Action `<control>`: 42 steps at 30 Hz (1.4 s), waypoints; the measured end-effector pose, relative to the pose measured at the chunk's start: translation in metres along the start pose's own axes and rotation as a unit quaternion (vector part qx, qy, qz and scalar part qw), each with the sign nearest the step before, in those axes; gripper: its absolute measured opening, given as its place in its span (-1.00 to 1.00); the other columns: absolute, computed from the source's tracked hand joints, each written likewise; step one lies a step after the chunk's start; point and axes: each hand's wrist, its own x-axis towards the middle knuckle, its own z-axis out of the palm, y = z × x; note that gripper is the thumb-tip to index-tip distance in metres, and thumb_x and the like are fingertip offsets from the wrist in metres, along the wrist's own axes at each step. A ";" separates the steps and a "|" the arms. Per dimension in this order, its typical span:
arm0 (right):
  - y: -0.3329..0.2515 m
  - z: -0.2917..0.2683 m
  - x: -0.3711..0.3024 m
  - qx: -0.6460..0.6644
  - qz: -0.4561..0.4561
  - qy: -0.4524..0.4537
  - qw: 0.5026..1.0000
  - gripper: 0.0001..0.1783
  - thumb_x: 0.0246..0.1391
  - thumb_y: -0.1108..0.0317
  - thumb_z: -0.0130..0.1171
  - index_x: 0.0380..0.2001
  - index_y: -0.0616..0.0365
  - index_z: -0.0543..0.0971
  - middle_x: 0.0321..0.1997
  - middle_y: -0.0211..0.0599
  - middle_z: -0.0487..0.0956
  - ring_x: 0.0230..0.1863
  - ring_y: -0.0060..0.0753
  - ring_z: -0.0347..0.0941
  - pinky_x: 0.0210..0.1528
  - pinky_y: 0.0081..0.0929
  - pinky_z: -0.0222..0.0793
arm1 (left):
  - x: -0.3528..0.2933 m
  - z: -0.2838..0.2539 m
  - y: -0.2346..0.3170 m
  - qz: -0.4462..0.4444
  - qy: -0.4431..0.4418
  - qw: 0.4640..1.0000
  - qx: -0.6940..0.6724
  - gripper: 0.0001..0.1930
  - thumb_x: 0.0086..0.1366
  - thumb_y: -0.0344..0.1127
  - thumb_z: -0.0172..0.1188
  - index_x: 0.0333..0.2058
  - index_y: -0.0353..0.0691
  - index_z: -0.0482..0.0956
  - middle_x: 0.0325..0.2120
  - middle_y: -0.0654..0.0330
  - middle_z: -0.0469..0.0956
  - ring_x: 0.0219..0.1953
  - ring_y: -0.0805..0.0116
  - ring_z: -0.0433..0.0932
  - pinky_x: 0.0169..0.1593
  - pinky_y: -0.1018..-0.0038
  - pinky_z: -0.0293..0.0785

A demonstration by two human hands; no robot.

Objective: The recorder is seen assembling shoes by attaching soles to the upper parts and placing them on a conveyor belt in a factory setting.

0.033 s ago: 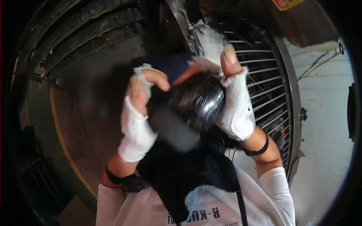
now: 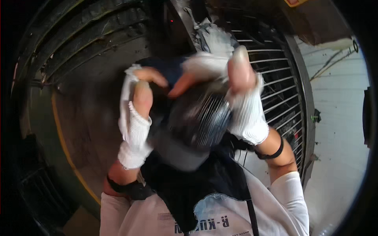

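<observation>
A glossy black rounded thing (image 2: 201, 118) with fine streaks of shine is in front of my chest, smeared by motion; its kind does not show. A dull dark grey part of it faces me. My right hand (image 2: 247, 106), in a white fingerless knit glove, is wrapped over its far and right sides, thumb pointing up. My left hand (image 2: 133, 122), gloved the same way, is at its left with thumb and forefinger apart. The left fingers are bent but not closed round it. Whether the left palm touches it is hard to tell.
A black apron (image 2: 185, 173) with a torn lower edge hangs over my white shirt. To the right stands a rack of metal bars (image 2: 279, 94) beside a pale wall (image 2: 338, 129). A crumpled whitish cloth (image 2: 214, 37) lies beyond my hands. Dark ridged shelves (image 2: 86, 31) are at far left.
My left hand has shifted slightly left, away from the black thing. The right fingers have come further left over its top, and the thing has moved a little toward me.
</observation>
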 end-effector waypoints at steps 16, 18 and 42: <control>0.089 -0.068 -0.059 0.113 0.331 -0.103 0.931 -0.58 0.38 0.07 0.25 0.06 0.18 0.51 -0.16 -0.46 0.53 -0.11 -0.61 0.47 -0.03 -0.49 0.47 | -0.021 -0.012 -0.085 -0.293 -0.019 0.691 -0.661 -0.11 0.35 0.50 0.09 0.26 -0.25 0.50 0.10 0.01 0.67 0.06 0.08 0.70 0.14 0.07 0.70; 0.099 -0.022 -0.078 0.043 0.221 -0.064 0.972 -0.58 0.41 0.10 0.24 0.11 0.18 0.52 -0.17 -0.47 0.52 -0.10 -0.67 0.43 0.04 -0.57 0.39 | -0.023 -0.008 -0.077 -0.317 -0.026 0.699 -0.641 -0.09 0.34 0.53 0.07 0.25 -0.26 0.50 0.07 0.02 0.67 0.05 0.08 0.70 0.15 0.06 0.69; 0.007 -0.020 0.005 -0.210 -0.075 -0.045 0.974 -0.05 0.15 0.15 0.49 0.49 0.26 0.28 0.27 -0.06 0.56 0.29 -0.22 0.52 0.39 -0.34 0.34 | -0.047 0.016 -0.009 -0.190 -0.010 0.982 -0.011 0.00 0.53 0.16 0.12 0.54 -0.48 -0.18 0.41 -0.09 0.26 0.44 0.14 0.28 0.48 0.25 0.17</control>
